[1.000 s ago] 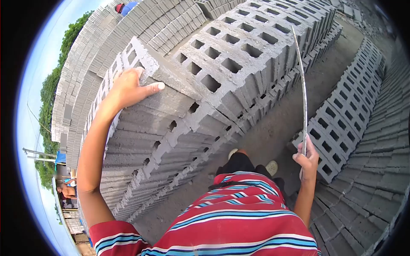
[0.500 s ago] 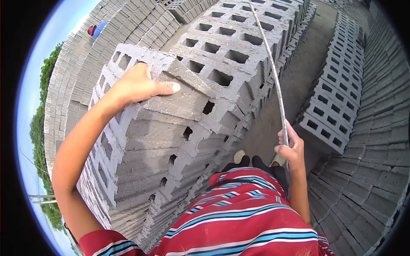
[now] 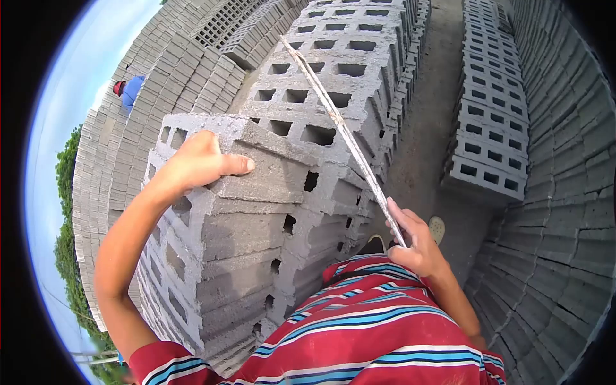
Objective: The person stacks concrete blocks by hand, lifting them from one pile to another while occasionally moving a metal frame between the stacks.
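Note:
My left hand (image 3: 200, 163) is at the top corner of a stack of grey hollow concrete blocks. It grips the end block (image 3: 266, 179), thumb flat along the near face and fingers hidden over the far edge. In front of my body, my right hand (image 3: 418, 247) is closed around the lower end of a long, thin, whitish stick (image 3: 346, 136). The stick slants up and to the left, its tip above the holes of the hollow blocks (image 3: 301, 109) on the stack's top.
To the right, beyond a narrow dirt path (image 3: 427, 122), lies a low row of hollow blocks (image 3: 491, 122). A wall of stacked blocks (image 3: 552, 212) curves along the far right. Taller stacks (image 3: 167, 83) rise at back left, where a person in blue (image 3: 132, 91) is visible.
The stick has tilted further left, and my right hand has moved slightly left and down. My left hand keeps its hold on the block. The view has shifted, and one foot has moved.

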Available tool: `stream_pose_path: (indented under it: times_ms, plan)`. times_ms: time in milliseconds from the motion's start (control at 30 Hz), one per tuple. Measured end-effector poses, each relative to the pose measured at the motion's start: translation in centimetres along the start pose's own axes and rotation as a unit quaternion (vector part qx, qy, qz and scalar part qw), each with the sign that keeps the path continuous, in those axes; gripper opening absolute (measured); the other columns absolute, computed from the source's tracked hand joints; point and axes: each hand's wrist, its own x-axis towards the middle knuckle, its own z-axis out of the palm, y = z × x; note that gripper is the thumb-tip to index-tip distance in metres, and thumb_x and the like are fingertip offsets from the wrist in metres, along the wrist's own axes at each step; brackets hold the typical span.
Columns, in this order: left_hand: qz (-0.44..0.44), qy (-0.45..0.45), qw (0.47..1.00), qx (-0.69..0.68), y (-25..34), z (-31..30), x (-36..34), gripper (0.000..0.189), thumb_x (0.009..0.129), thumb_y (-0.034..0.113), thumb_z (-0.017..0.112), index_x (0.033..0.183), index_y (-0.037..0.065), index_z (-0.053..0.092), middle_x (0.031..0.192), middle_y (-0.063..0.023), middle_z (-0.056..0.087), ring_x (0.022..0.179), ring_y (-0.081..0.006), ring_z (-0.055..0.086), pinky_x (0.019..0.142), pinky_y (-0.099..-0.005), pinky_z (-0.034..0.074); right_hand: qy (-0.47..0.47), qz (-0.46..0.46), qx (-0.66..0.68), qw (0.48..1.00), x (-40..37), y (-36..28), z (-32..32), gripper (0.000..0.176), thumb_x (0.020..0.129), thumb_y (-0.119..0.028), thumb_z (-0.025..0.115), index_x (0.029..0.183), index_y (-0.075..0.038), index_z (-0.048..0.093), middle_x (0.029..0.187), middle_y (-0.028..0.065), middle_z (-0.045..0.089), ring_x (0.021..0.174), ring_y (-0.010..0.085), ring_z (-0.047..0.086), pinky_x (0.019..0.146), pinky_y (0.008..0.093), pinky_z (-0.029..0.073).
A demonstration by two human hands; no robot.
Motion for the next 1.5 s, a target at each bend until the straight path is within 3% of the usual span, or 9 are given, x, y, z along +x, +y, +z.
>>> stream_pose_path:
  times_ms: [233,400,500,600,833,900,1000,1167,1500]
  plan:
    - [-0.035,-0.011,0.999,0.023,0.9,-0.6,-0.1,0.047,0.062,0.033,0.074,0.082,-0.008,0.063,0.067,-0.0092,0.060,0.060,-0.0139,0.055,0.055,-0.0290,0.044,-0.031,0.044,-0.026,0.998,1.7,-0.6,-1.2,0.080,0.056,-0.019,0.064,0.128,0.007,0.038,0.086,0.0151,0.046,0.081,0.0262,0.047,0.073,0.0313,0.040]
    - [-0.106,-0.043,0.991,0.072,1.2,-0.8,-0.1,0.047,0.062,0.033,0.074,0.084,-0.007,0.063,0.075,-0.0141,0.063,0.068,-0.0172,0.060,0.064,-0.0304,0.046,0.048,0.046,-0.157,0.985,3.9,-0.3,-1.7,0.083,0.053,-0.024,0.065,0.126,0.007,0.041,0.087,0.0154,0.044,0.086,0.0306,0.044,0.080,0.0336,0.038]
    - [-0.013,0.038,0.999,0.009,1.2,0.2,-0.8,0.048,0.062,0.033,0.074,0.089,-0.005,0.064,0.081,-0.0174,0.065,0.077,-0.0210,0.062,0.072,-0.0326,0.046,0.118,0.010,-0.292,0.949,6.4,-0.1,-2.8,0.083,0.051,-0.025,0.066,0.124,0.007,0.043,0.091,0.0151,0.044,0.088,0.0301,0.043,0.080,0.0342,0.039]
    - [-0.091,0.034,0.992,0.078,3.1,-0.1,-1.3,0.051,0.063,0.035,0.073,0.094,-0.004,0.063,0.085,-0.0185,0.064,0.081,-0.0242,0.062,0.076,-0.0338,0.045,0.142,0.002,-0.369,0.919,9.2,-0.6,-4.0,0.083,0.050,-0.026,0.068,0.124,0.006,0.044,0.092,0.0141,0.044,0.089,0.0296,0.042,0.080,0.0359,0.037]
    - [-0.005,0.119,0.966,0.229,3.2,-0.8,-3.7,0.070,0.062,0.051,0.072,0.096,-0.009,0.060,0.088,-0.0240,0.063,0.087,-0.0330,0.061,0.077,-0.0376,0.046,0.066,0.059,-0.233,0.968,9.6,0.5,-8.6,0.086,0.050,-0.030,0.067,0.126,0.004,0.044,0.091,0.0157,0.045,0.092,0.0303,0.044,0.082,0.0336,0.039]
    - [-0.116,0.082,0.973,0.185,8.9,-2.7,-5.1,0.068,0.064,0.051,0.071,0.099,-0.006,0.059,0.096,-0.0222,0.062,0.096,-0.0325,0.057,0.083,-0.0373,0.043,0.059,0.070,-0.165,0.982,8.7,2.7,-10.7,0.085,0.050,-0.029,0.066,0.125,0.003,0.045,0.089,0.0157,0.046,0.089,0.0292,0.046,0.081,0.0323,0.039]
    - [-0.036,0.167,0.963,0.207,11.7,-3.8,-5.6,0.067,0.064,0.052,0.070,0.096,-0.006,0.060,0.092,-0.0215,0.061,0.093,-0.0314,0.057,0.082,-0.0369,0.043,0.076,0.070,-0.125,0.987,7.6,4.7,-14.3,0.087,0.049,-0.021,0.072,0.128,0.002,0.042,0.090,0.0098,0.045,0.084,0.0194,0.046,0.076,0.0283,0.040]
    - [0.159,0.297,0.905,0.261,19.7,-2.9,-2.7,0.060,0.065,0.048,0.070,0.088,-0.006,0.060,0.082,-0.0199,0.062,0.083,-0.0293,0.061,0.075,-0.0349,0.045,0.166,0.093,-0.113,0.975,6.2,5.1,-21.0,0.085,0.049,-0.026,0.069,0.126,0.000,0.045,0.090,0.0132,0.048,0.086,0.0242,0.048,0.078,0.0308,0.041]
    - [0.241,0.069,0.934,0.255,35.6,-6.6,17.0,0.057,0.071,0.050,0.067,0.089,-0.004,0.061,0.072,-0.0121,0.064,0.067,-0.0208,0.063,0.063,-0.0307,0.049,0.331,0.141,-0.018,0.933,6.2,6.8,-30.2,0.082,0.050,-0.014,0.070,0.125,0.005,0.044,0.091,0.0075,0.044,0.078,0.0144,0.044,0.069,0.0252,0.040]
